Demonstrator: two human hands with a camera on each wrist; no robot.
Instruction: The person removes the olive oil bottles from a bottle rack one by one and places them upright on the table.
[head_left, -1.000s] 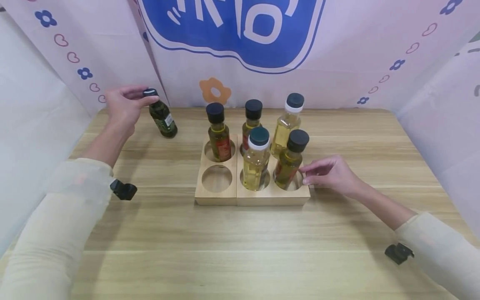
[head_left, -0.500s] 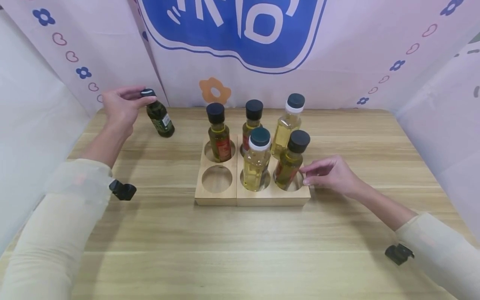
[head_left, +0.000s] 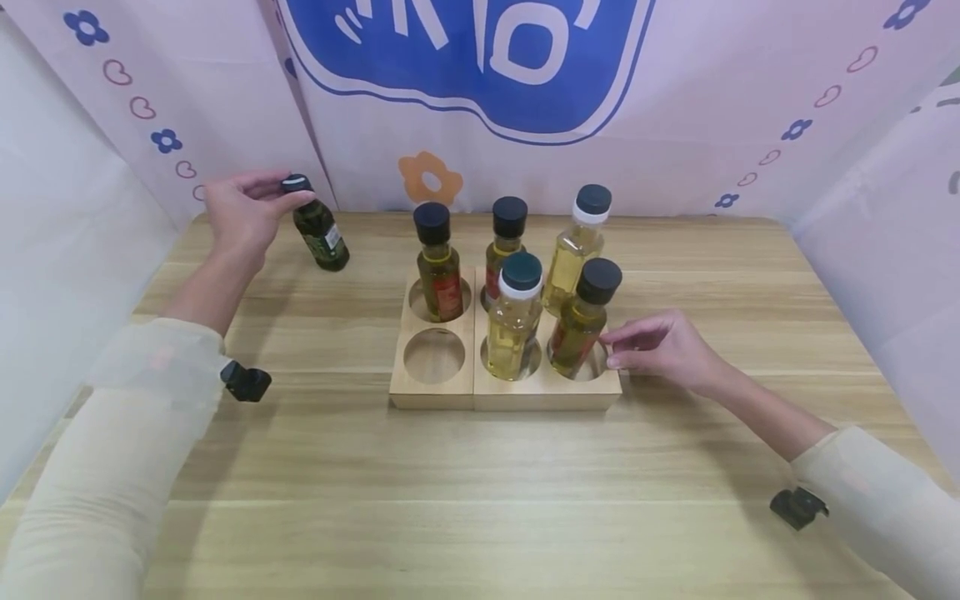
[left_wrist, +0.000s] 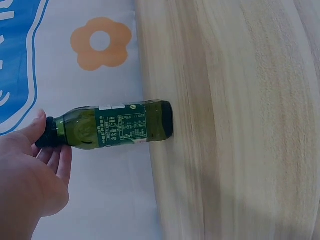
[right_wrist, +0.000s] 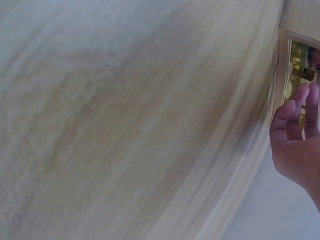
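Observation:
My left hand [head_left: 243,212] pinches the dark cap of a small green glass bottle [head_left: 324,237]. Tilted slightly, the bottle has its base at the tabletop near the back left; I cannot tell whether it touches. In the left wrist view, a green label with pale print shows on the bottle [left_wrist: 120,125]. My right hand [head_left: 671,350] is at the right end of a wooden bottle rack [head_left: 547,402], its fingertips close to or touching the edge beside a dark-capped oil bottle [head_left: 576,329]. In the right wrist view, the right hand [right_wrist: 297,135] has loosely bent fingers in front of the rack's end.
Dark-capped oil bottles with red labels [head_left: 442,283] [head_left: 504,258] and pale oil bottles with green caps [head_left: 510,337] [head_left: 570,262] stand in the rack. A round hole [head_left: 435,357] shows at its front left. A printed cloth backdrop [head_left: 360,150] borders the wooden table [head_left: 480,500] behind.
My left hand has moved slightly left with the green bottle in its grip. The right hand and the rack stay in place.

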